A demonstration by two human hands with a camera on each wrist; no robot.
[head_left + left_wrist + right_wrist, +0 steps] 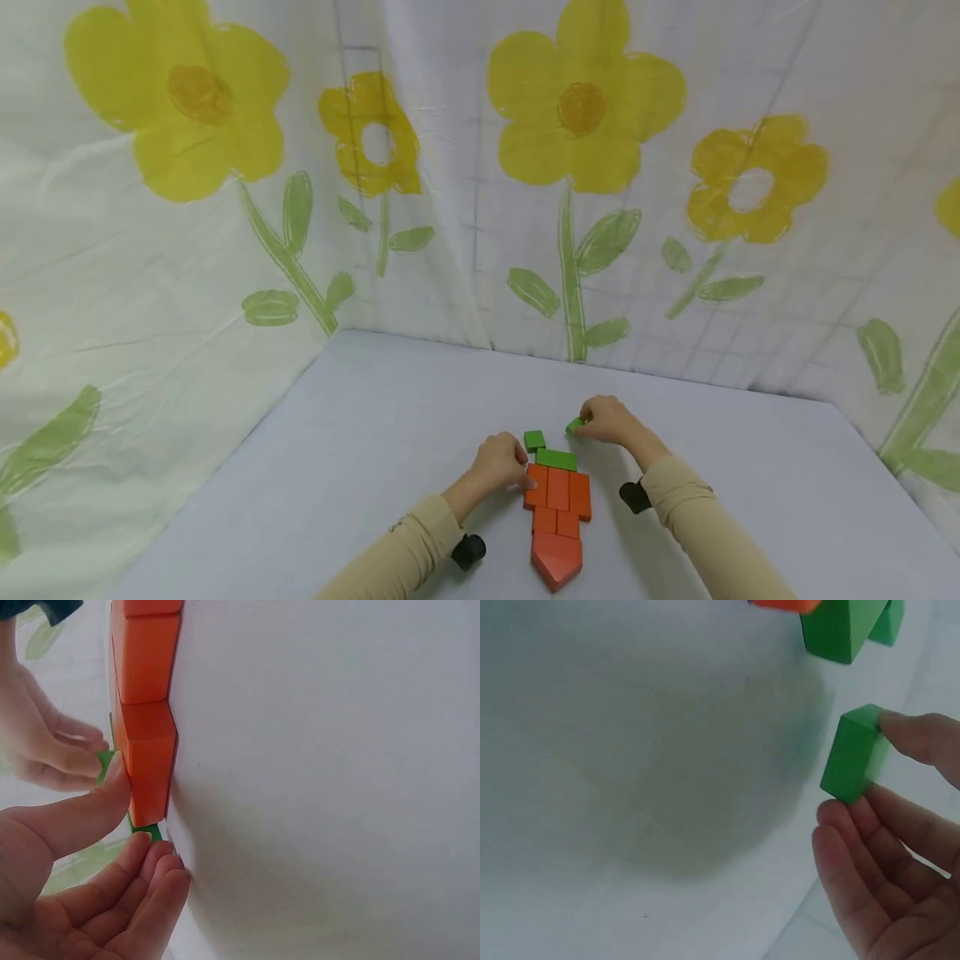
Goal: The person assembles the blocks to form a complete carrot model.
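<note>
My right hand (609, 421) pinches a small green block (851, 754) between thumb and fingers, beyond the far end of a flat block figure. My left hand (495, 462) is at the figure's left side. Its thumb touches an orange block (150, 761), and the loosely bent fingers lie beside that block's end near a green edge. The figure has several orange blocks (558, 489), a long green block (556, 459) across their far end, and a red-orange pointed block (557, 557) at the near end. A small green block (534, 441) sits at the long green block's far left corner.
The blocks lie on a pale table (360, 417). Behind it hangs a white curtain (450, 250) printed with yellow flowers. Black wrist devices (469, 552) are worn at both sleeves.
</note>
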